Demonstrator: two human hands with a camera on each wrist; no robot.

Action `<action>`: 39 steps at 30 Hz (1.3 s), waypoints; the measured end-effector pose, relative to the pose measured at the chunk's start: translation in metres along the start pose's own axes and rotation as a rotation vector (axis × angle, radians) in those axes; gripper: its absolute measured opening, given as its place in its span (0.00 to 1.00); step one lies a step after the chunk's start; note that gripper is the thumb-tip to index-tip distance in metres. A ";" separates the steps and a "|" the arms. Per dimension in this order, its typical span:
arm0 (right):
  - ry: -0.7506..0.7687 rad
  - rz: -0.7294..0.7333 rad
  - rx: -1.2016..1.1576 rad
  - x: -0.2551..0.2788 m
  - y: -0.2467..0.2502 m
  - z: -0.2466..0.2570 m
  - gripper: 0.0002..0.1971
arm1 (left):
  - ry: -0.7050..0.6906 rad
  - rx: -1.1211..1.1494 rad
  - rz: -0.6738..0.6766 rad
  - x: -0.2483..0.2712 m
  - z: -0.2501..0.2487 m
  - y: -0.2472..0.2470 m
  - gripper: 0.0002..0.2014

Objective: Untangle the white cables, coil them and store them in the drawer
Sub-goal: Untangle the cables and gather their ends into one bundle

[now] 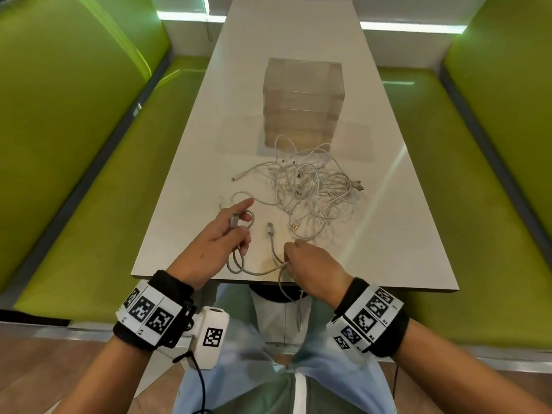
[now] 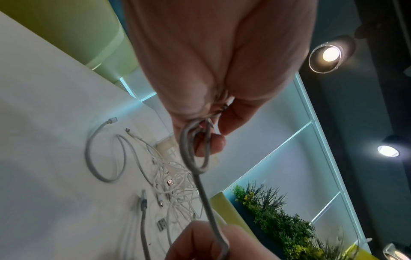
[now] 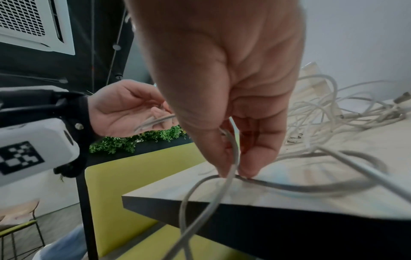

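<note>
A tangle of white cables lies mid-table in front of a clear stack of drawers. My left hand holds a small coil of grey-white cable with its plug sticking up between the fingers. That same cable runs across the table edge to my right hand, whose thumb and fingers pinch it at the front edge; a slack loop hangs below the table. Another plug end lies between my hands.
The white table is narrow, with green bench seats on both sides. A separate short white cable lies left of the tangle. The drawer stack appears closed. My lap is under the front edge.
</note>
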State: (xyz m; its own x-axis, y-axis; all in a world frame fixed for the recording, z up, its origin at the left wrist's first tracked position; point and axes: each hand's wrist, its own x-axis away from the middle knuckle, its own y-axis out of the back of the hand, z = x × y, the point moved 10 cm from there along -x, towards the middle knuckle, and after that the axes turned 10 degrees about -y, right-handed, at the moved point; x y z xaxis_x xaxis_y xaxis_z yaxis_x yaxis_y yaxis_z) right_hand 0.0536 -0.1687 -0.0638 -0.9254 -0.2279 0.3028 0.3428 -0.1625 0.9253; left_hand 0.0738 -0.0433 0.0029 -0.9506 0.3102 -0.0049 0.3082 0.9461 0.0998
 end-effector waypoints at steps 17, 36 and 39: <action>0.208 0.468 -0.298 0.033 -0.032 0.034 0.10 | -0.127 0.109 -0.138 -0.012 -0.008 0.013 0.11; 0.038 0.297 -0.413 0.022 0.032 -0.052 0.12 | -0.182 0.251 -0.177 -0.011 -0.027 0.012 0.07; 0.128 0.335 -0.107 0.032 0.012 -0.053 0.16 | -0.146 0.264 -0.144 -0.009 -0.021 0.004 0.07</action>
State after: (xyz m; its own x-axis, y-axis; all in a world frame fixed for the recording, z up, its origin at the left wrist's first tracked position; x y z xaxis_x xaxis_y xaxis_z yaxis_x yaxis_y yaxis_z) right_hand 0.0365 -0.2291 -0.0547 -0.7334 -0.4029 0.5476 0.6446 -0.1560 0.7484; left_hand 0.0831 -0.0443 0.0240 -0.9758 0.1639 -0.1450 0.1881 0.9668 -0.1730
